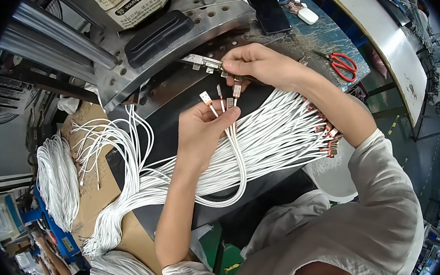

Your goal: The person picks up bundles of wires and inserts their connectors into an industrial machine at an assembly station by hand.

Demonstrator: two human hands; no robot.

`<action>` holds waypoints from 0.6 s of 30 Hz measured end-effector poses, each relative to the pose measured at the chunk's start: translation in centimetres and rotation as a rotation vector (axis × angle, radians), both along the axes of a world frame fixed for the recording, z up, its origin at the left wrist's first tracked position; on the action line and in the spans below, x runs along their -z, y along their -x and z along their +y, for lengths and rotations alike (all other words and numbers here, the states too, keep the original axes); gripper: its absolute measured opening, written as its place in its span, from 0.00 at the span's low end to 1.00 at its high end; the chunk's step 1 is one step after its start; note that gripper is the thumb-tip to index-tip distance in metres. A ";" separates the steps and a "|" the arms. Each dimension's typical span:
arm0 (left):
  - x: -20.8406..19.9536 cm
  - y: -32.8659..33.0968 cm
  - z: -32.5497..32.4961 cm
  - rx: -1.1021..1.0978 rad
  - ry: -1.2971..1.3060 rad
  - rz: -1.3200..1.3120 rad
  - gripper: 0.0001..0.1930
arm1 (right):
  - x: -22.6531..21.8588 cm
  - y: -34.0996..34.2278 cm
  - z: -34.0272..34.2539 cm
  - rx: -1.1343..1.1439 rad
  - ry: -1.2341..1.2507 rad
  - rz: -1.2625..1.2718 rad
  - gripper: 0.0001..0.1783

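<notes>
A broad sheaf of white cables (277,137) lies across the dark bench (164,124), its long axis running from the left edge up toward the right, plug ends bunched at the right. The grey metal press fixture (170,42) stands at the bench's far edge. The left hand (201,131) grasps a few cables, connector tips (222,98) pointing up toward the fixture. The right hand (258,63), nearer the fixture, pinches one connector at the small metal jig (203,63). Red scissors (342,64) lie well apart, right.
</notes>
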State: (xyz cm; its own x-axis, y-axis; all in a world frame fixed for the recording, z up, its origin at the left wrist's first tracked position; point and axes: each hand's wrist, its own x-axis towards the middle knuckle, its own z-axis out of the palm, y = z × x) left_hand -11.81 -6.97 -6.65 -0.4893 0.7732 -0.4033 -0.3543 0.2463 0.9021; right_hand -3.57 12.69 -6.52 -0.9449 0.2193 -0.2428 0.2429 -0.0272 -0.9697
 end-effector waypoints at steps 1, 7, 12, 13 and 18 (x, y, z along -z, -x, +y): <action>0.1 -0.1 0.2 -0.010 0.024 0.034 0.08 | 0.3 0.0 -0.1 0.024 0.077 0.081 0.16; 0.3 0.0 0.8 -0.044 -0.042 0.020 0.08 | 0.0 -0.2 0.0 -0.020 0.030 0.019 0.15; 0.3 -0.8 0.2 -0.096 -0.074 0.026 0.08 | -0.1 -0.7 0.0 -0.057 0.039 -0.034 0.15; 0.2 -0.9 0.1 -0.124 -0.082 0.035 0.09 | -0.1 -0.7 0.0 -0.062 0.047 -0.028 0.16; -0.3 -0.5 0.2 -0.109 -0.081 0.016 0.10 | -0.3 -0.7 -0.3 -0.099 0.043 0.007 0.16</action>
State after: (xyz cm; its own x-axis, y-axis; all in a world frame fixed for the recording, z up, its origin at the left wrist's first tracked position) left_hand -11.27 -6.75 -6.39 -0.5780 0.7449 -0.3333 -0.3603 0.1335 0.9232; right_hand -2.88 12.35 -6.18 -0.9631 0.1143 -0.2437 0.2401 -0.0450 -0.9697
